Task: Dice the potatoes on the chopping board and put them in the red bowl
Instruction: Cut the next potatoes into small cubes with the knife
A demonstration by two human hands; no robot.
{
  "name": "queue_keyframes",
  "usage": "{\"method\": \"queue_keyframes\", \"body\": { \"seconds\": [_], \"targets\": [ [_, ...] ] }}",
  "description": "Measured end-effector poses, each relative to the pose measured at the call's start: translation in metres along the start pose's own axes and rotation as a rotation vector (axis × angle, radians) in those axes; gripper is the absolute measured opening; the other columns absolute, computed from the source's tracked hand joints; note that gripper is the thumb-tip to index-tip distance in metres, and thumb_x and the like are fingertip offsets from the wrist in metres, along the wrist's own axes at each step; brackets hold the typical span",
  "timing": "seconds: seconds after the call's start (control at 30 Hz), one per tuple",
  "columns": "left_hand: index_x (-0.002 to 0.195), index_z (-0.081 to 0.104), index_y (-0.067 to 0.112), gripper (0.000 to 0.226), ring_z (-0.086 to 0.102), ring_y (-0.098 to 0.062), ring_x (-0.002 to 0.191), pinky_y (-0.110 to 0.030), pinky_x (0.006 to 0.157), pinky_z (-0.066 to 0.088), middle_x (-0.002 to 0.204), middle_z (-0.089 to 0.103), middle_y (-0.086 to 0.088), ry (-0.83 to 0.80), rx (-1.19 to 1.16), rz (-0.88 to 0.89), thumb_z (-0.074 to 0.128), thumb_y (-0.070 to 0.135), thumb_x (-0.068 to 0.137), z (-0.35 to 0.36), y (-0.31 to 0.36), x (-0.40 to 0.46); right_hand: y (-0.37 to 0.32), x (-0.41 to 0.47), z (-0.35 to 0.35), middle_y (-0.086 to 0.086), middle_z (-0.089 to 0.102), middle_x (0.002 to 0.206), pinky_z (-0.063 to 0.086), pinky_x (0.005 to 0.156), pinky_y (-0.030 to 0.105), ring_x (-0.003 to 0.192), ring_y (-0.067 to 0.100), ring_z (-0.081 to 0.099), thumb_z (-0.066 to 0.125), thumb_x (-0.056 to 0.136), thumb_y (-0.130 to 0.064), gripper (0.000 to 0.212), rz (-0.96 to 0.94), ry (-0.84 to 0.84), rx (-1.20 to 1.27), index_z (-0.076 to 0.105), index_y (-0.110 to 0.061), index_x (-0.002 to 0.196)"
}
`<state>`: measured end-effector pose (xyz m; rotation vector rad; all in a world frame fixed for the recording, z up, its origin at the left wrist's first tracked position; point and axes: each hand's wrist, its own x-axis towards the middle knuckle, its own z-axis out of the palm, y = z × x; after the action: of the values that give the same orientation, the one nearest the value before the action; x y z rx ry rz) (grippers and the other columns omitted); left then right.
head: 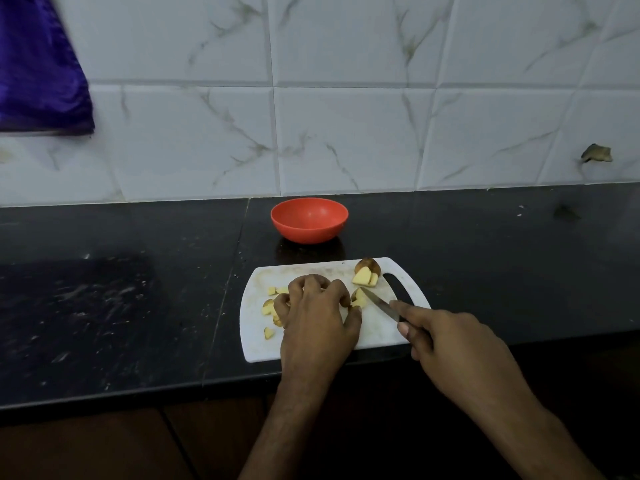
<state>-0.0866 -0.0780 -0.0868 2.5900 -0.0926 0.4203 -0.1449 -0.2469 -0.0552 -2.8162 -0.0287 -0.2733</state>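
Under the left hand (317, 315), whatever potato it covers is hidden: the fingers are curled down onto the chopping board (375, 329), and I cannot tell whether they grasp a piece or only press on it. The knife (379, 304) shows only its blade; the handle is buried in the right hand (450, 344), which grips it with the forefinger laid along the top. The blade tip touches a small cut potato piece (358, 299) just beside the left thumb.

Several potato dice (268, 310) lie scattered on the board's left part, some peeking out beside the left hand. A larger potato chunk (366, 271), brown skin behind and pale cut faces in front, sits at the far edge next to the board's handle slot. The red bowl (309, 220) stands beyond the board, apart from it, and looks empty.

The board is white plastic with rounded corners, stained. It rests on a dark, speckled stone counter (121, 306) below glossy marble-patterned wall tiles (346, 133). A purple cloth (38, 64) hangs at upper left, cut off by the frame.
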Motion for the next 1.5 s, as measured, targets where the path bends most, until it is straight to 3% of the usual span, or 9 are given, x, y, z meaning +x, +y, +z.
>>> {"method": "queue_keyframes", "body": {
  "seconds": [0.13,0.33,0.5,0.93,1.17,1.37,1.5],
  "targets": [
    [0.100,0.058,0.039,0.015,0.028,-0.012,0.134,-0.043,0.112,0.017,0.134,0.047,0.014,0.014,-0.063,0.018,0.063,0.045,0.088,-0.001,-0.003,0.000,0.001,0.006,-0.001,-0.016,0.067,0.086,0.057,0.074,0.030,0.083,0.005,0.063,0.040,0.100,-0.051,0.039,-0.002,0.024,-0.014,0.041,-0.057,0.139],
    [0.097,0.061,0.038,0.017,0.025,-0.011,0.137,-0.046,0.113,0.017,0.132,0.048,0.018,-0.010,-0.096,0.030,0.067,0.048,0.085,-0.001,-0.008,0.001,-0.003,-0.007,-0.005,-0.020,0.066,0.077,0.047,0.063,0.012,0.074,-0.005,0.061,0.043,0.099,-0.051,0.037,-0.065,-0.037,0.105,0.040,-0.064,0.134],
    [0.094,0.061,0.038,0.017,0.023,-0.013,0.139,-0.048,0.112,0.017,0.133,0.049,0.017,-0.024,-0.053,0.068,0.065,0.050,0.083,-0.001,-0.008,0.000,-0.003,-0.017,-0.002,-0.017,0.068,0.087,0.056,0.077,0.024,0.081,0.000,0.064,0.042,0.100,-0.050,0.039,-0.030,-0.050,0.091,0.039,-0.064,0.136],
    [0.091,0.062,0.037,0.016,0.022,-0.011,0.137,-0.046,0.112,0.016,0.133,0.048,0.017,-0.044,-0.084,0.070,0.067,0.049,0.082,-0.001,-0.008,0.001,-0.005,-0.018,-0.007,-0.019,0.058,0.085,0.051,0.080,0.018,0.085,0.001,0.062,0.039,0.102,-0.046,0.041,-0.069,-0.104,0.085,0.038,-0.057,0.142],
    [0.090,0.060,0.039,0.015,0.022,-0.012,0.137,-0.046,0.112,0.016,0.135,0.047,0.016,-0.051,-0.074,0.051,0.067,0.050,0.082,0.001,-0.008,0.003,-0.011,-0.018,-0.005,-0.013,0.067,0.101,0.049,0.078,0.018,0.087,0.002,0.060,0.035,0.105,-0.040,0.044,-0.081,-0.116,0.003,0.030,-0.054,0.147],
    [0.087,0.060,0.038,0.015,0.024,-0.011,0.134,-0.044,0.110,0.015,0.129,0.049,0.016,-0.025,-0.077,0.051,0.067,0.050,0.081,0.002,-0.008,0.002,-0.016,-0.009,-0.004,-0.010,0.066,0.112,0.054,0.086,0.028,0.101,0.010,0.063,0.037,0.106,-0.035,0.047,-0.085,-0.181,-0.042,0.027,-0.052,0.149],
    [0.092,0.062,0.038,0.015,0.026,-0.011,0.134,-0.044,0.111,0.016,0.128,0.048,0.017,0.011,-0.082,0.043,0.066,0.047,0.082,0.001,-0.010,0.001,-0.015,-0.015,-0.005,-0.010,0.067,0.109,0.054,0.084,0.026,0.097,0.009,0.064,0.036,0.105,-0.038,0.047,-0.110,-0.183,-0.072,0.026,-0.052,0.149]
  ]
}}
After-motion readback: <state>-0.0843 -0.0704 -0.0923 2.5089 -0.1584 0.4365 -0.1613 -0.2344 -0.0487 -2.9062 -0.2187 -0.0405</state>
